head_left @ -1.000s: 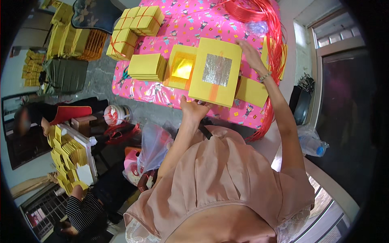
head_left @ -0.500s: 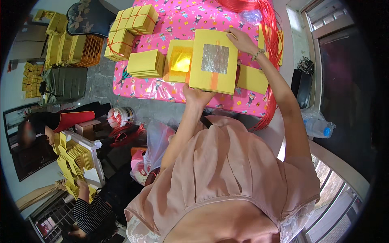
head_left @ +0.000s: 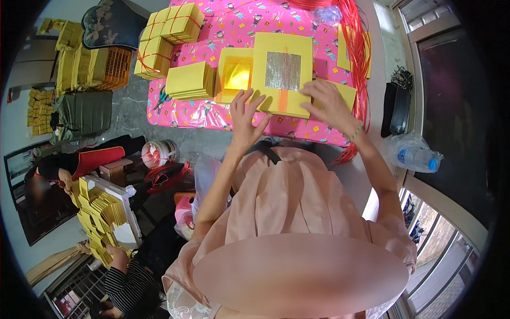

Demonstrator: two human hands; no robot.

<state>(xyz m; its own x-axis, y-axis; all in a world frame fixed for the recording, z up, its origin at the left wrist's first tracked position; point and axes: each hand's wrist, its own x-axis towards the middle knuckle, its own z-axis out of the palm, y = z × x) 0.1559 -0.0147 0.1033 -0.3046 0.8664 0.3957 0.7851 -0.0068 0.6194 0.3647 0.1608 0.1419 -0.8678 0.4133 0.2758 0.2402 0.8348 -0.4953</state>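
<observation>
A stack of large yellow paper sheets (head_left: 293, 44), the top one with a silver foil square, lies near the table's front edge. My left hand (head_left: 246, 123) is open with fingers spread at its lower left corner. At its lower right side my right hand (head_left: 330, 105) is open, fingers apart and slightly bent; whether it touches the paper I cannot tell. Left of this stack lie yellow sheets with a gold foil square (head_left: 238, 73), partly covered by it. Further left is a pile of plain yellow paper (head_left: 186, 80). More yellow paper (head_left: 346, 94) shows partly behind my right hand.
Yellow bundles tied with red string (head_left: 181, 24) stand at the table's back left. Red strands (head_left: 357, 45) hang over the right side of the pink table cover (head_left: 204, 114). Scissors (head_left: 163, 95) lie at the left edge. Two people handle folded yellow paper (head_left: 103, 212) at lower left.
My right hand has come down from the stack's upper right corner to its lower right side. My left hand has let go of the lower edge and spread its fingers. The stack now rests flat.
</observation>
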